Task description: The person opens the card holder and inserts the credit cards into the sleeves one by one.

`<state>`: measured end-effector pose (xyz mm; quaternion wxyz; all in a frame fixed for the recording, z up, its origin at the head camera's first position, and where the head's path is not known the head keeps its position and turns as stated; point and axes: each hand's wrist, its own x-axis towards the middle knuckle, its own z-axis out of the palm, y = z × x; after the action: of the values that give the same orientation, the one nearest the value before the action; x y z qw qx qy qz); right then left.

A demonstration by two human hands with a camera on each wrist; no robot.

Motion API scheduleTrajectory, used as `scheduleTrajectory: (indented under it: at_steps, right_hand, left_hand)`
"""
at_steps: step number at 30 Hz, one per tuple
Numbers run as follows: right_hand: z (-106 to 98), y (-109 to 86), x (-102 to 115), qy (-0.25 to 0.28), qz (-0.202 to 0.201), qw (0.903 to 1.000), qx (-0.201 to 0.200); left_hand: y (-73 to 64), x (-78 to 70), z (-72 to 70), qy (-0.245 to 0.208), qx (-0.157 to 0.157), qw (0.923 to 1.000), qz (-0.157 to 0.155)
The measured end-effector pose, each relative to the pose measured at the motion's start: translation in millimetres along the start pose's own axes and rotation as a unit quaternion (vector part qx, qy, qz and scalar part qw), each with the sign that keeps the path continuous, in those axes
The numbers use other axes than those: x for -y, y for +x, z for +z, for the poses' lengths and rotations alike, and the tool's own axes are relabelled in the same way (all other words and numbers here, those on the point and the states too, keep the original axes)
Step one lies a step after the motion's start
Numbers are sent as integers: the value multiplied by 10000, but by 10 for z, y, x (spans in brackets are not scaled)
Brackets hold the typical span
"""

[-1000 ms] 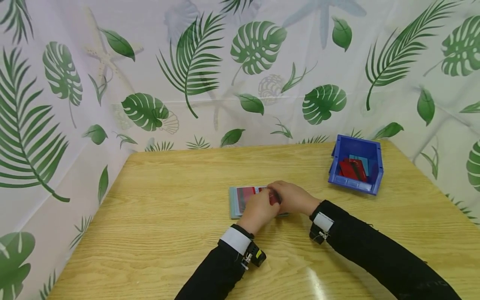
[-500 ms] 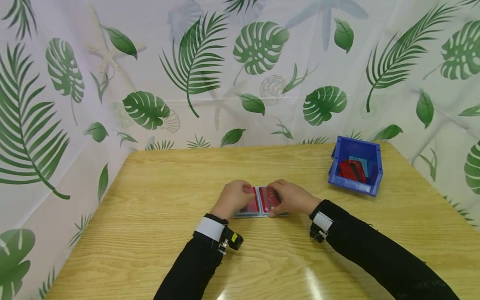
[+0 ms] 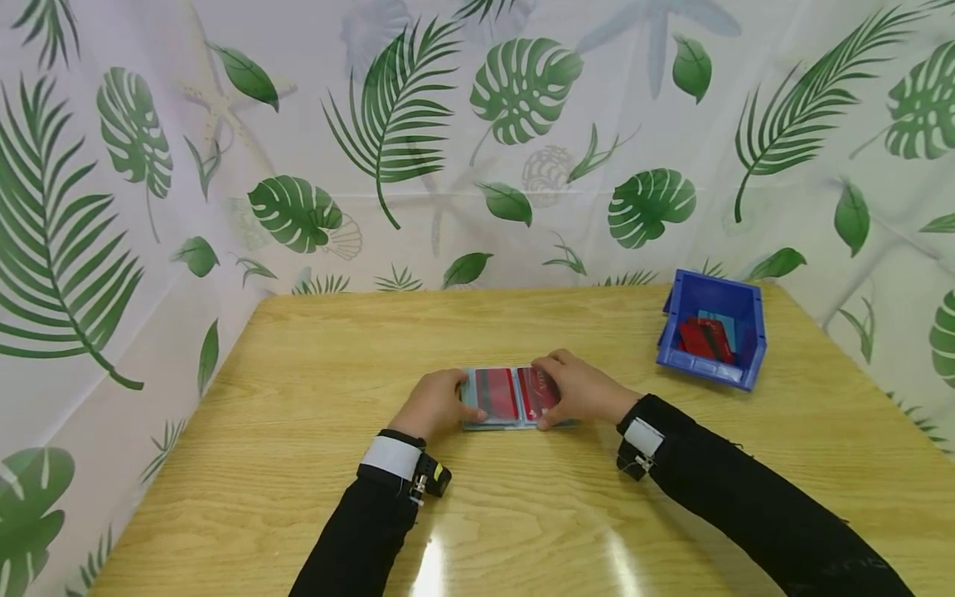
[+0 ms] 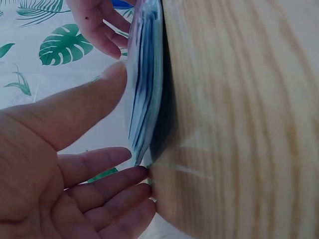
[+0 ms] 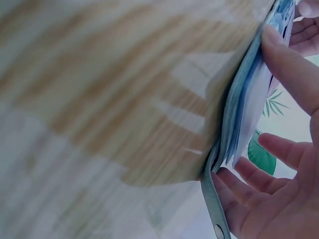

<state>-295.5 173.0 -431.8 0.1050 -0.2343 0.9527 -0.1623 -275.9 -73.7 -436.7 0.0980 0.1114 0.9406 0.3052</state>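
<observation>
A card holder [image 3: 472, 395] is found laid out on the table [image 3: 336, 381], at the centre of the work area, with clear sleeves uppermost. A dark-striped red card [image 3: 496, 394] is held in the sleeve toward nine o'clock; a second red card [image 3: 534, 394] is contained in the sleeve toward three o'clock, partly covered by fingers. The holder's three o'clock end is pinched across by the right hand [image 3: 585, 390], between thumb and fingers. The left hand [image 3: 433, 404] is spread about the nine o'clock end, thumb kept apart from the fingers. A strap with a snap [image 5: 219, 230] is noted in the right wrist view. At two o'clock from the holder, a blue bin [image 3: 701, 367] is placed; red cards [image 3: 705, 340] and a partly covered light-blue card [image 3: 729, 327] are contained in it.
</observation>
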Motion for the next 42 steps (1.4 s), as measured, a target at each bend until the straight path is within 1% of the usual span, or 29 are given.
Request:
scheduleTrajectory:
  at_steps: [6, 10, 12, 14, 16, 19, 22, 24, 28, 30, 34, 37, 42]
  right_hand:
    - [-19, 7, 17, 123, 41, 9999, -22]
    - [-21, 15, 23, -28, -140, 9998, -165]
    - [-36, 20, 34, 7, -234, 9994, -266]
    - [-59, 34, 44, 319, -230, 9988, -275]
    - [-84, 44, 56, 779, -156, 9965, -247]
    - [-109, 50, 102, 1461, -12, 9889, -280]
    - [-108, 44, 199, 1731, -137, 9836, -486]
    - [-93, 41, 278, 1812, -289, 9812, -596]
    - [-43, 39, 409, 1705, -593, 9817, -612]
    - [-7, 42, 441, 1541, -715, 9837, -592]
    - [57, 33, 480, 1228, -803, 9876, -558]
    - [94, 26, 511, 1051, -815, 9899, -481]
    - [145, 32, 548, 678, -1070, 9913, -343]
  left_hand:
    - [8, -29, -6, 362, -72, 9993, 100]
    - [7, -35, -4, 508, -114, 9986, 132]
    - [12, -34, 0, 589, -109, 9981, 157]
    - [15, -27, 8, 707, -115, 9973, 171]
    - [19, -23, 14, 766, -134, 9969, 157]
    - [22, -21, 17, 867, -153, 9960, 126]
    - [23, -20, 16, 895, -153, 9958, 116]
    - [26, -16, 17, 896, -156, 9958, 139]
    - [29, -11, 19, 882, -151, 9958, 205]
    - [28, -3, 21, 875, -126, 9958, 220]
    - [24, 21, 36, 835, -80, 9962, 220]
    - [25, 35, 39, 841, -126, 9960, 276]
    - [31, 36, 25, 895, -219, 9952, 338]
